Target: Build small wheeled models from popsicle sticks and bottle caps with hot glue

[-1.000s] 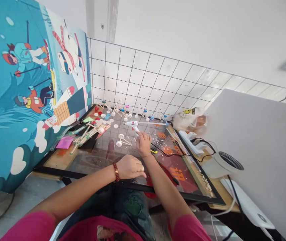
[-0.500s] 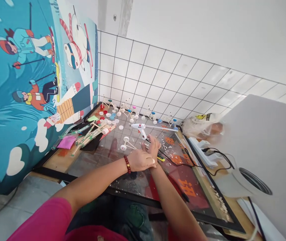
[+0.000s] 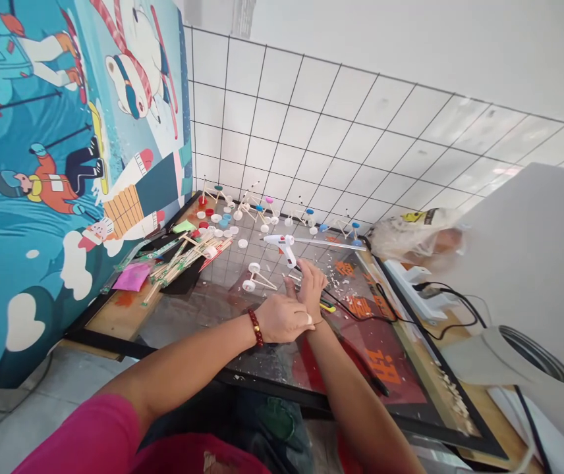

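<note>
My left hand [image 3: 284, 318], with a dark red beaded bracelet [image 3: 255, 327] at its wrist, is closed round my right wrist. A thin dark line shows across that wrist beside the left fingers. My right hand [image 3: 311, 284] holds nothing, its fingers stretched forward and thumb apart. Just beyond its fingertips lies a white hot glue gun [image 3: 282, 245] with a clear glue stick [image 3: 329, 244] out of its back. Left of the right hand rests a small frame of sticks [image 3: 265, 282] with white bottle caps on it. A yellow utility knife [image 3: 328, 307] lies partly hidden by the right hand.
Several stick-and-cap models [image 3: 306, 217] stand along the wire grid [image 3: 282, 118]. Loose caps [image 3: 223, 224], wooden sticks [image 3: 176, 263] and a pink packet [image 3: 132, 277] lie left. A black cable [image 3: 356, 320] runs right to a white power strip [image 3: 418, 293], near a grey-white roll [image 3: 489, 359].
The view has shifted, so the table items sit slightly further right. My left hand stays on my right wrist, and a thin dark line now shows there.
</note>
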A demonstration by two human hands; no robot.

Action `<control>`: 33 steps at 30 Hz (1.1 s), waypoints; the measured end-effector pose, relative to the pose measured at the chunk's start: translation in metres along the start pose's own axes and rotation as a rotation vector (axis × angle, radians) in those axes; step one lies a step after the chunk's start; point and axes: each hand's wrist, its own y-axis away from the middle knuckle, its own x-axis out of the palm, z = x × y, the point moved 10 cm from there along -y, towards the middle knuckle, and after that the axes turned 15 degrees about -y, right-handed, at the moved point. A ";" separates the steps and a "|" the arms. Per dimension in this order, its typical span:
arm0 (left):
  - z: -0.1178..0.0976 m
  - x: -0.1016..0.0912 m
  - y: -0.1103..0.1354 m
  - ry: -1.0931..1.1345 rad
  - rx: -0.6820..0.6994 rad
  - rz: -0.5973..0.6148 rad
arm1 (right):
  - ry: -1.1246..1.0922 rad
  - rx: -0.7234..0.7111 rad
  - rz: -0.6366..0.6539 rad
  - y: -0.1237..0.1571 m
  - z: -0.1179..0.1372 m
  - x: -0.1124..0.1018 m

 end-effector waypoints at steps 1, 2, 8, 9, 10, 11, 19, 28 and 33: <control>0.001 -0.001 0.000 0.005 -0.017 -0.008 | 0.006 -0.008 -0.003 0.000 0.001 -0.001; 0.002 -0.003 0.000 0.007 -0.033 -0.015 | 0.010 -0.016 -0.005 0.000 0.002 -0.001; 0.003 -0.005 -0.002 0.003 -0.066 0.014 | 0.005 0.025 0.011 -0.001 -0.004 0.001; 0.003 -0.004 -0.002 0.006 -0.068 0.021 | 0.003 0.035 0.015 -0.001 -0.005 0.001; 0.003 -0.003 -0.001 0.011 -0.069 0.026 | 0.003 0.043 0.021 -0.001 -0.006 0.002; 0.004 -0.003 -0.001 0.016 -0.068 0.029 | 0.007 0.050 0.026 -0.001 -0.007 0.003; 0.005 -0.001 0.000 0.021 -0.057 0.020 | 0.015 0.057 0.045 -0.001 -0.006 0.004; 0.003 -0.001 0.001 0.013 0.000 0.003 | 0.006 0.070 0.044 -0.002 -0.006 0.005; 0.003 -0.008 0.001 -0.014 0.016 -0.046 | -0.055 0.071 -0.002 -0.008 -0.001 -0.003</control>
